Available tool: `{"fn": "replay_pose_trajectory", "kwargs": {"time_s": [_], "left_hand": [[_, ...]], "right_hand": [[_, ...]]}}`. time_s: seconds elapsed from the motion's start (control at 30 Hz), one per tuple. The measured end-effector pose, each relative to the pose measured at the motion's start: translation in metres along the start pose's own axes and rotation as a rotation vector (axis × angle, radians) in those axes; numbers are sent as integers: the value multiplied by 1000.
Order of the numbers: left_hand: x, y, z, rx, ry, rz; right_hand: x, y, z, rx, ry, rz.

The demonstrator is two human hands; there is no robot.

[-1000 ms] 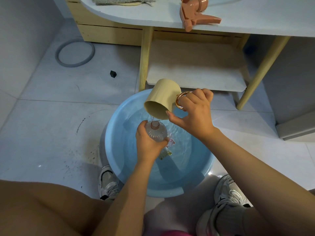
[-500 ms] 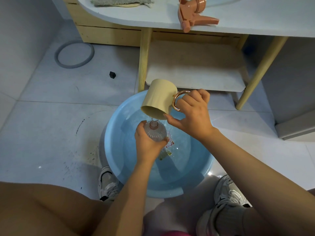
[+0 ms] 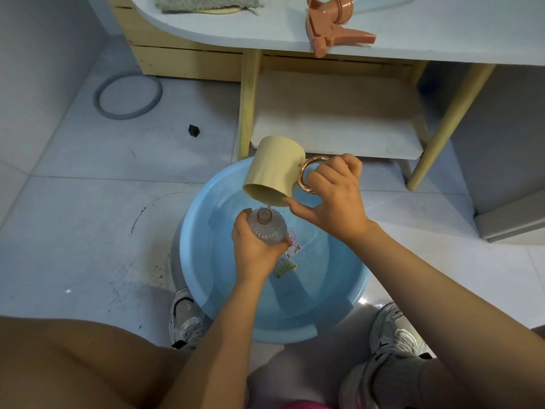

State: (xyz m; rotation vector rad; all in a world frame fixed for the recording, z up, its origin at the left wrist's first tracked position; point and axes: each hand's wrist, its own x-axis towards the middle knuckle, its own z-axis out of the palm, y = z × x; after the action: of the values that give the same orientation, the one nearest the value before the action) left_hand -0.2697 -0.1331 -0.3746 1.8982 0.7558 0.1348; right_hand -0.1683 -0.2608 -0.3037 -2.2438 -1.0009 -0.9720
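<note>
My right hand (image 3: pixel 334 199) grips the copper-coloured handle of a cream mug (image 3: pixel 272 171), which is tipped mouth-down and to the left. A thin stream of water falls from its rim onto the open neck of a clear ribbed bottle (image 3: pixel 268 228). My left hand (image 3: pixel 253 249) holds that bottle upright by its shoulder, above a blue basin (image 3: pixel 206 293) with water in it. The bottle's lower part is hidden behind my hand.
The basin stands on a pale tiled floor between my two shoes (image 3: pixel 184 318), (image 3: pixel 392 335). Behind it is a wooden stand with a low shelf (image 3: pixel 333 119). On its white top (image 3: pixel 427 31) lie a pink spray head (image 3: pixel 330 28) and a grey cloth (image 3: pixel 206 2). A grey ring (image 3: pixel 101 107) and a small black piece (image 3: pixel 193 130) lie on the floor.
The mug has tipped further, its base lifting and its mouth turning more downward over the bottle neck. My left hand and the bottle have stayed in place.
</note>
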Motion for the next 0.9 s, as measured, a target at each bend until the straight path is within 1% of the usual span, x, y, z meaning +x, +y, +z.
{"fn": "replay_pose_trajectory", "kwargs": {"time_s": [0.07, 0.13, 0.23, 0.33, 0.37, 0.5, 0.57, 0.63, 0.7, 0.77, 0.9], "left_hand": [[1, -1, 0, -2, 4, 5], [1, -1, 0, -7, 5, 5], [0, 0, 0, -24, 7, 11], [0, 0, -1, -48, 22, 22], [0, 1, -1, -60, 31, 18], [3, 6, -3, -125, 78, -6], [4, 11, -4, -129, 84, -1], [4, 18, -5, -140, 77, 6], [3, 24, -6, -166, 79, 13], [2, 31, -6, -194, 84, 17], [-1, 37, -3, -225, 65, 41]], "right_hand": [[0, -1, 0, 7, -4, -3], [0, -2, 0, 0, -1, 34], [-4, 0, 1, -43, -42, 211], [-7, 2, 0, -28, -110, 472], [-7, 3, 0, -28, -170, 574], [-14, 9, 4, -17, -518, 1061], [-23, 11, 8, 70, -629, 1258], [-34, 9, 13, 232, -634, 1404], [-43, 4, 19, 371, -600, 1474], [-47, -1, 23, 456, -593, 1488], [-52, -10, 29, 612, -670, 1502]]}}
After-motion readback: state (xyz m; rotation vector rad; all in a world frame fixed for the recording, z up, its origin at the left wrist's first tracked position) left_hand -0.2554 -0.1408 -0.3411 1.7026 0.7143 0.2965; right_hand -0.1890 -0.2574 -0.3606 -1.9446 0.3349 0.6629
